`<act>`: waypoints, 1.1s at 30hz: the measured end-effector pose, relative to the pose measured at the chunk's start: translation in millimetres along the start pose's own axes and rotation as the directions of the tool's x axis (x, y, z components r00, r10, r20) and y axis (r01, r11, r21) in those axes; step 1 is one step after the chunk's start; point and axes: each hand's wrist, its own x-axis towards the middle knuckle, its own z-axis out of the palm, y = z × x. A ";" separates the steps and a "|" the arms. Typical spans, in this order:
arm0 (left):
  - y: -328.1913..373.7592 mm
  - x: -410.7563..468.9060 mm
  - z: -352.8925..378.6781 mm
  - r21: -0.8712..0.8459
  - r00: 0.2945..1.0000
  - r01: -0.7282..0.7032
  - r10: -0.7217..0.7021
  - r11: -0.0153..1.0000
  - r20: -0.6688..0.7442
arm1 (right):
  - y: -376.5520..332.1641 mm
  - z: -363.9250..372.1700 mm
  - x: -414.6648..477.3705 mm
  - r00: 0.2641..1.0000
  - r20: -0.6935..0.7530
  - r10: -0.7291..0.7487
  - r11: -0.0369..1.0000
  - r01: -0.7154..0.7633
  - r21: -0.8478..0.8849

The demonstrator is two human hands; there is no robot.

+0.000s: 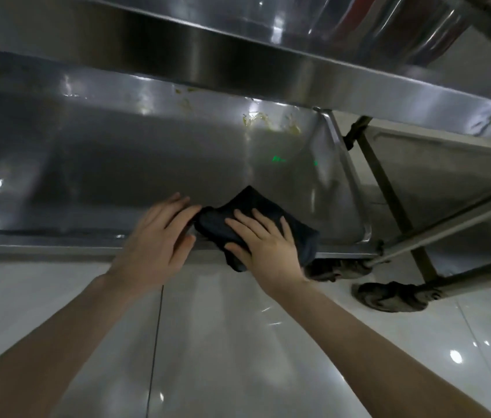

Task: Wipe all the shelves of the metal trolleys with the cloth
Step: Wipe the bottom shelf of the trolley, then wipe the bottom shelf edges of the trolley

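Note:
A dark folded cloth [248, 205] lies on the bottom shelf [123, 164] of a steel trolley, draped over the shelf's front rim. My right hand [263, 239] presses flat on the cloth, thumb hooked under its front edge. My left hand [159, 233] rests on the shelf's front rim just left of the cloth, its fingertips touching the cloth's left edge. Yellowish smears [268, 122] mark the back right of this shelf. The shelf above [238, 61] overhangs the upper part of the view.
A second trolley's lower shelf [437, 164] stands to the right, with its legs and grimy castor wheels [389, 294] on the glossy white tiled floor [238, 342]. The first trolley's front right wheel [337, 268] sits just right of my right wrist.

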 end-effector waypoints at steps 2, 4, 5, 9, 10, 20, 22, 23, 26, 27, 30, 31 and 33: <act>3.9 -18.4 -10.1 0.019 0.998 -0.012 0.010 1.000 0.067 | -0.4 -8.5 -12.4 0.993 -0.079 -0.092 0.995 0.089 -0.042; 5.0 -41.7 -27.3 0.085 0.992 -0.034 0.023 0.996 0.125 | 0.2 -17.5 -25.9 0.984 -0.096 -0.149 0.987 0.142 -0.075; 5.1 -52.6 -40.2 0.118 0.989 -0.030 0.013 0.993 0.146 | -0.6 -23.9 -28.6 0.987 -0.080 -0.140 0.989 0.135 -0.058; 17.7 -73.9 -117.9 0.186 0.976 0.038 -0.077 0.982 0.204 | -23.2 -76.3 -14.0 0.977 0.213 0.003 0.996 -0.022 0.089; 25.7 -76.4 -140.2 0.191 0.974 0.053 -0.093 0.980 0.206 | -33.5 -95.1 -10.1 0.964 0.266 0.019 0.993 -0.049 0.109; 173.5 -114.0 -400.5 0.190 0.923 0.292 -0.328 0.937 0.201 | -178.2 -363.0 -33.5 0.925 0.357 -0.130 0.946 0.007 0.324; 209.5 -123.9 -458.4 0.207 0.921 0.309 -0.347 0.928 0.179 | -205.1 -430.8 -37.8 0.910 0.385 -0.152 0.945 0.019 0.327; 227.9 -127.5 -488.9 0.208 0.909 0.336 -0.374 0.919 0.184 | -217.6 -466.1 -39.1 0.900 0.401 -0.168 0.945 0.031 0.326; 272.8 -133.9 -574.7 0.208 0.874 0.441 -0.470 0.873 0.120 | -250.6 -565.9 -36.2 0.898 0.377 -0.228 0.932 0.089 0.352; 284.3 -135.6 -600.0 0.199 0.864 0.473 -0.496 0.858 0.087 | -261.4 -595.5 -33.7 0.901 0.360 -0.243 0.927 0.107 0.358; 304.0 -134.0 -672.9 0.198 0.857 0.509 -0.516 0.838 -0.022 | -293.9 -667.4 -20.7 0.919 0.264 -0.292 0.912 0.184 0.367; 306.5 -133.5 -696.4 0.180 0.853 0.521 -0.518 0.835 -0.067 | -305.5 -686.9 -14.5 0.922 0.230 -0.313 0.901 0.212 0.379; 303.7 -133.2 -742.2 0.139 0.834 0.548 -0.528 0.825 -0.159 | -330.8 -718.0 1.0 0.917 0.161 -0.366 0.881 0.285 0.378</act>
